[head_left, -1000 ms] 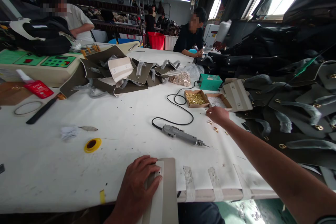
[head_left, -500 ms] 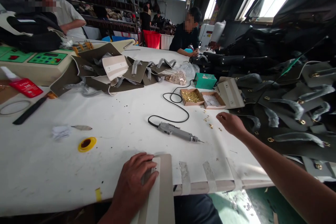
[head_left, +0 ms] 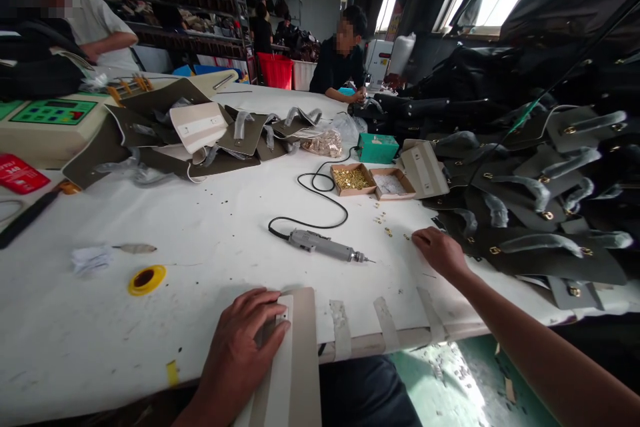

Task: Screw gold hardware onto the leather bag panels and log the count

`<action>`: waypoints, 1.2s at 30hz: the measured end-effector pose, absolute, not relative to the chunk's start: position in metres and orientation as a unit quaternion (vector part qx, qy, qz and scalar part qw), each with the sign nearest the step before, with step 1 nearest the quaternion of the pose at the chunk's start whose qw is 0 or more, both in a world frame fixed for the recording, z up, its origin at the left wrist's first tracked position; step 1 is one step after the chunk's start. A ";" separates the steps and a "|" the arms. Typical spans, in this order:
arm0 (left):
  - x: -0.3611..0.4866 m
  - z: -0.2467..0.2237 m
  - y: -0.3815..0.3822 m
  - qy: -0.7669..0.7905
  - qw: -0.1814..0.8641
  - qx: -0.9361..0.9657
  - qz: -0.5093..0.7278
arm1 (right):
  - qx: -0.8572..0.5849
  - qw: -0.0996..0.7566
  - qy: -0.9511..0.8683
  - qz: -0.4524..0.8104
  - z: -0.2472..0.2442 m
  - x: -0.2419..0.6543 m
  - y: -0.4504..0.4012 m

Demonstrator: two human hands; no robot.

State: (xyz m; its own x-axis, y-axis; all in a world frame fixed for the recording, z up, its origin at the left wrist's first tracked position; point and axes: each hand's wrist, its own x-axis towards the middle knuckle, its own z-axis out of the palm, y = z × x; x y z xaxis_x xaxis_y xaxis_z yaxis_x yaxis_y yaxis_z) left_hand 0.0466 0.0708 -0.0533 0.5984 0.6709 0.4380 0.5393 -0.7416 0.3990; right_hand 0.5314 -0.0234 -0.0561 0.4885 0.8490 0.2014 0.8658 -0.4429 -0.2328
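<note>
Under my left hand (head_left: 245,333) lies a beige bag panel (head_left: 305,347) with a paler strip along it. The fingers and thumb curve over the strip beside a small plate with a dark hole, holding the panel at the table's front edge. My right hand (head_left: 437,250) rests low over the table on the right, its fingers pressed together; anything inside them is hidden. Several small gold fittings (head_left: 388,232) lie scattered just left of its fingertips. Between the hands a grey electric screwdriver (head_left: 325,245) lies on its side, bit pointing right.
Behind the screwdriver stand a cardboard box of gold fittings (head_left: 353,179), a box of clear pieces (head_left: 395,183) and a green box (head_left: 377,148). Bag panels with wrapped handles (head_left: 540,247) are piled at right. A yellow tape roll (head_left: 147,279) lies left. Co-workers are beyond.
My right hand has moved nearer to me and slightly right, along the loose gold fittings. The left hand stays on the panel. The view has swung a little to the right.
</note>
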 end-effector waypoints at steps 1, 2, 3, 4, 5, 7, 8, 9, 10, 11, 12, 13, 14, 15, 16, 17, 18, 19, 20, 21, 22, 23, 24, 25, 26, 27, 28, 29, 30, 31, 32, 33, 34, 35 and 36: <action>0.047 -0.054 0.071 0.342 0.113 0.887 0.288 | -0.851 0.158 -0.500 -0.033 -0.057 0.530 -0.023; 0.046 -0.054 0.070 0.343 0.114 0.887 0.287 | -0.853 0.162 -0.495 -0.040 -0.058 0.528 -0.022; 0.046 -0.054 0.070 0.344 0.114 0.887 0.286 | -0.855 0.165 -0.490 -0.047 -0.059 0.526 -0.022; 0.046 -0.055 0.070 0.344 0.115 0.887 0.286 | -0.855 0.168 -0.487 -0.054 -0.060 0.524 -0.022; 0.046 -0.055 0.070 0.344 0.116 0.887 0.286 | -0.855 0.168 -0.487 -0.059 -0.062 0.522 -0.022; 0.046 -0.056 0.070 0.344 0.119 0.887 0.283 | -0.853 0.166 -0.490 -0.066 -0.063 0.520 -0.022; 0.046 -0.056 0.070 0.345 0.120 0.887 0.283 | -0.851 0.163 -0.494 -0.069 -0.064 0.520 -0.022; 0.046 -0.056 0.071 0.344 0.122 0.887 0.283 | -0.849 0.159 -0.499 -0.073 -0.064 0.519 -0.022; 0.046 -0.055 0.071 0.343 0.124 0.887 0.284 | -0.846 0.154 -0.505 -0.077 -0.064 0.518 -0.022; 0.046 -0.055 0.071 0.342 0.125 0.887 0.285 | -0.843 0.149 -0.511 -0.080 -0.064 0.518 -0.022; 0.046 -0.055 0.070 0.341 0.126 0.886 0.287 | -0.840 0.143 -0.517 -0.083 -0.063 0.517 -0.022; 0.046 -0.055 0.070 0.340 0.127 0.886 0.288 | -0.836 0.138 -0.524 -0.084 -0.062 0.516 -0.022; 0.046 -0.055 0.070 0.341 0.127 0.886 0.288 | -0.833 0.133 -0.531 -0.085 -0.062 0.516 -0.022; 0.046 -0.055 0.070 0.342 0.126 0.886 0.288 | -0.830 0.129 -0.536 -0.084 -0.061 0.515 -0.023; 0.046 -0.056 0.070 0.344 0.125 0.885 0.288 | -0.827 0.125 -0.542 -0.082 -0.060 0.514 -0.023; 0.047 -0.056 0.070 0.345 0.124 0.885 0.288 | -0.825 0.123 -0.546 -0.079 -0.059 0.513 -0.024; 0.047 -0.056 0.070 0.346 0.124 0.884 0.288 | -0.823 0.121 -0.550 -0.076 -0.058 0.512 -0.026; 0.047 -0.056 0.071 0.346 0.124 0.884 0.288 | -0.822 0.121 -0.552 -0.072 -0.057 0.511 -0.027; 0.047 -0.056 0.071 0.347 0.125 0.884 0.288 | -0.821 0.123 -0.553 -0.068 -0.056 0.511 -0.028; 0.047 -0.055 0.071 0.346 0.126 0.884 0.287 | -0.822 0.125 -0.552 -0.064 -0.056 0.511 -0.030; 0.047 -0.055 0.071 0.345 0.126 0.885 0.286 | -0.823 0.128 -0.550 -0.059 -0.055 0.511 -0.031; 0.047 -0.054 0.071 0.344 0.127 0.885 0.286 | -0.825 0.130 -0.547 -0.054 -0.054 0.511 -0.031; 0.047 -0.053 0.070 0.343 0.126 0.886 0.286 | -0.828 0.131 -0.543 -0.048 -0.054 0.511 -0.031; 0.047 -0.053 0.070 0.342 0.126 0.886 0.287 | -0.831 0.131 -0.538 -0.041 -0.053 0.512 -0.031; 0.046 -0.052 0.070 0.343 0.124 0.886 0.287 | -0.835 0.130 -0.534 -0.033 -0.051 0.513 -0.030; 0.046 -0.052 0.070 0.343 0.122 0.886 0.288 | -0.838 0.129 -0.530 -0.026 -0.050 0.513 -0.029; 0.046 -0.052 0.070 0.343 0.119 0.886 0.289 | -0.841 0.127 -0.525 -0.018 -0.049 0.514 -0.027; 0.045 -0.052 0.070 0.342 0.117 0.887 0.289 | -0.844 0.126 -0.520 -0.010 -0.047 0.514 -0.026; 0.045 -0.053 0.070 0.340 0.114 0.887 0.290 | -0.847 0.126 -0.516 -0.003 -0.046 0.514 -0.025; 0.045 -0.053 0.070 0.339 0.110 0.888 0.291 | -0.850 0.128 -0.511 0.005 -0.045 0.514 -0.024; 0.045 -0.054 0.071 0.338 0.108 0.888 0.291 | -0.852 0.131 -0.506 0.012 -0.044 0.514 -0.024; 0.045 -0.054 0.071 0.337 0.104 0.889 0.293 | -0.854 0.136 -0.501 0.019 -0.043 0.514 -0.024; 0.045 -0.054 0.072 0.336 0.101 0.888 0.295 | -0.855 0.143 -0.497 0.028 -0.041 0.515 -0.024; 0.046 -0.054 0.072 0.335 0.098 0.888 0.299 | -0.855 0.152 -0.495 0.036 -0.039 0.517 -0.025; 0.046 -0.053 0.073 0.334 0.095 0.888 0.303 | -0.854 0.165 -0.492 0.043 -0.036 0.520 -0.026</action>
